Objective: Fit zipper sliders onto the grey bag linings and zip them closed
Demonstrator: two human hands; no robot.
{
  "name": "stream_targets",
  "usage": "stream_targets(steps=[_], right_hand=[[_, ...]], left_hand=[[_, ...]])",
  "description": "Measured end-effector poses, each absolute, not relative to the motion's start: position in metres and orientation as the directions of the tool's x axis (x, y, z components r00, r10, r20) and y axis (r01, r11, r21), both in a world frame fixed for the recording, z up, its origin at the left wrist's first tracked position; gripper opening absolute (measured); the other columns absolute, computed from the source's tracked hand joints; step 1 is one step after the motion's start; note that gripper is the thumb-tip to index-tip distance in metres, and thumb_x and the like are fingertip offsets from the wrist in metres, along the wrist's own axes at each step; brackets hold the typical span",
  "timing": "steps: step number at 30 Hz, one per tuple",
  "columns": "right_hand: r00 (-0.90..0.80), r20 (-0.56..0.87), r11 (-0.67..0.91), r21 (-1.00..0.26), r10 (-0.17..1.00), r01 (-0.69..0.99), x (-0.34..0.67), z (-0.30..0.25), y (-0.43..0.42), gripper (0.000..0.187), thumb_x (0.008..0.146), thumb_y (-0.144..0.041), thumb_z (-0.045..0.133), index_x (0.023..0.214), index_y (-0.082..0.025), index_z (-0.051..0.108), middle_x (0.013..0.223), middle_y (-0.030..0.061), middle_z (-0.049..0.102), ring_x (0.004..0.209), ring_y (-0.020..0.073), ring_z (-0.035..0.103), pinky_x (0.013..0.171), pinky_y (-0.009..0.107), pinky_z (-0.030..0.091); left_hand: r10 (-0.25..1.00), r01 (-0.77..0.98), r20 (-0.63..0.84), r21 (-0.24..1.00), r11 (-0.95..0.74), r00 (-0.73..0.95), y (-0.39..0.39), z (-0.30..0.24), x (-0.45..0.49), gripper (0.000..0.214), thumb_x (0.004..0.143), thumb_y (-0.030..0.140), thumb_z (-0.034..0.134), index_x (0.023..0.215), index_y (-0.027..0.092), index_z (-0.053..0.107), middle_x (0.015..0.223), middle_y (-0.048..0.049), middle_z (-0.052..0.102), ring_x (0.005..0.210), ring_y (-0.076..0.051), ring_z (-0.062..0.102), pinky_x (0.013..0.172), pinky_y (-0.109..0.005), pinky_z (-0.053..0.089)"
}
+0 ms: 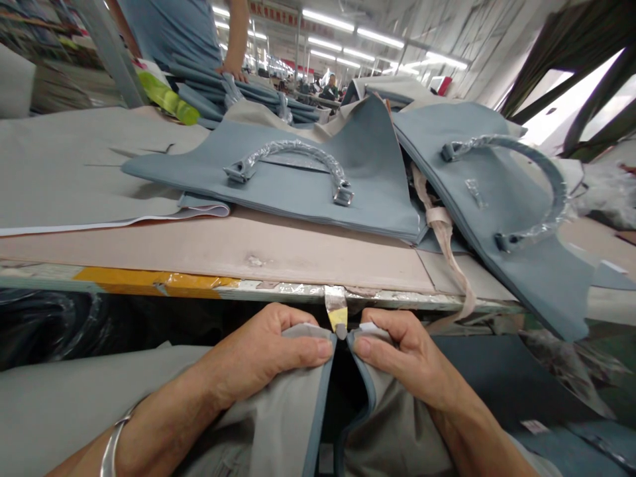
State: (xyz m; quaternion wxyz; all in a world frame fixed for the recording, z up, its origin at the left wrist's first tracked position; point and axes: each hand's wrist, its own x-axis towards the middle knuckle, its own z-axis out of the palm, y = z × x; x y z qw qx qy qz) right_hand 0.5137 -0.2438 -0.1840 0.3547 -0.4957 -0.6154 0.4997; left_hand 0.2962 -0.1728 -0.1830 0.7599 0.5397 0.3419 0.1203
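My left hand (278, 344) pinches the upper corner of a grey fabric panel with blue-grey edging (293, 404), thumb on top. Opposite it, my right hand (402, 351) grips the corner of a second edged part (392, 424) in the same colours. A dark gap separates the two edges; whether they belong to one bag piece lower down I cannot tell. Between my hands, at the table's front edge, a small tab wrapped in clear and yellow tape (336, 311) points down, its grey tip close to both corners.
Blue-grey bag panels with plastic-wrapped handles (293, 189) (527, 265) lie on the worktable (308, 248). A beige strap (442, 232) hangs over the taped table edge. Across the table a person (173, 33) stands by stacked blue-grey pieces. Dark wrapped material (50, 324) sits below left.
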Motion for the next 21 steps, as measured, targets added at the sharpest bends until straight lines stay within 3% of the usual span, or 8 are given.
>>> stream_targets(steps=[21], right_hand=[[-0.229, -0.007, 0.043, -0.976, 0.973, 0.213, 0.5080, -0.1845, -0.2367, 0.041, 0.093, -0.039, 0.060, 0.067, -0.015, 0.041, 0.062, -0.0037, 0.031, 0.059, 0.0077, 0.027, 0.052, 0.020, 0.022]], left_hand=[[0.575, 0.199, -0.372, 0.918, 0.342, 0.729, -0.1702, -0.1860, 0.3027, 0.036, 0.073, 0.044, 0.073, 0.070, 0.013, 0.057, 0.062, 0.0039, 0.043, 0.056, -0.007, 0.031, 0.052, -0.019, 0.024]])
